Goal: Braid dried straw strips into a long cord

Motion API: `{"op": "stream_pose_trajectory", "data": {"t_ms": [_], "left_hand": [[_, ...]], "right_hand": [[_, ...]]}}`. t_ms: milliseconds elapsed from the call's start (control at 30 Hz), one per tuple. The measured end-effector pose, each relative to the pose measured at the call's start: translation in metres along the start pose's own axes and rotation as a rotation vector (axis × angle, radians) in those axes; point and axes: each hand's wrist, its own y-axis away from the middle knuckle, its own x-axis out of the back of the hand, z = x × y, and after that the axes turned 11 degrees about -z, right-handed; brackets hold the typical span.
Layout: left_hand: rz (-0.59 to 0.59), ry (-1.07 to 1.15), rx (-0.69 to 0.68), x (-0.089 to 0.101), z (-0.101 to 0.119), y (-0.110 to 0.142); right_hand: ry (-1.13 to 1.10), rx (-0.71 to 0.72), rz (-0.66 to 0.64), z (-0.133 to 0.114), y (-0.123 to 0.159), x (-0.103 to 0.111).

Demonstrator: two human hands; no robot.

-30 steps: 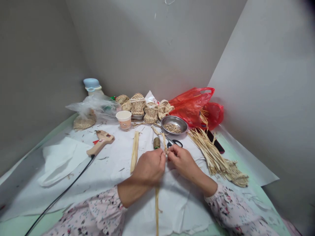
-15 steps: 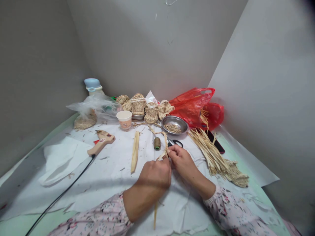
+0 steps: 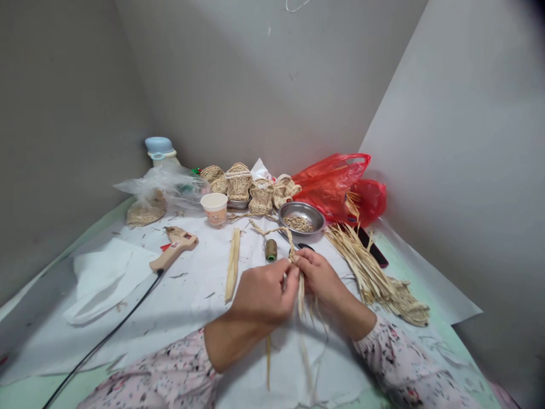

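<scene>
My left hand [image 3: 264, 292] and my right hand [image 3: 321, 279] meet over the white paper, both pinching a plaited straw braid [image 3: 292, 248]. Its tail runs back toward the woven pieces, and loose straw strands [image 3: 302, 295] hang below my fingers. Just beyond my hands stands a spool of brown twine [image 3: 271, 250]. My right hand nearly hides a pair of black-handled scissors [image 3: 305, 246]. A flat straw strip [image 3: 232, 264] lies to the left of my left hand.
A hot glue gun [image 3: 174, 247] trails a black cable [image 3: 106, 335] toward the front left. Woven straw sandals [image 3: 238, 183], a paper cup [image 3: 214, 208], a steel bowl [image 3: 301, 218] and a red plastic bag [image 3: 332, 187] stand behind. A straw bundle [image 3: 361, 267] lies at right.
Both hands have shifted slightly right and the braid has risen between them. Long strands now hang below my right hand. The scissors are more covered.
</scene>
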Motion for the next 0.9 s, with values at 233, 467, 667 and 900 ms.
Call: {"op": "stream_pose_trajectory", "data": {"t_ms": [233, 467, 667, 900], "left_hand": [[-0.083, 0.677, 0.106, -0.016, -0.03, -0.024], [-0.284, 0.842, 0.075, -0.021, -0.035, -0.025], [-0.329, 0.854, 0.011, -0.016, -0.035, -0.027], [-0.291, 0.871, 0.125, -0.019, -0.038, -0.025]], "right_hand": [[-0.033, -0.013, -0.125, -0.007, 0.003, -0.001], [0.174, 0.007, -0.117, -0.011, 0.004, 0.001], [0.322, 0.046, -0.138, -0.017, 0.006, 0.002], [0.608, 0.142, -0.234, -0.024, 0.007, 0.013]]}}
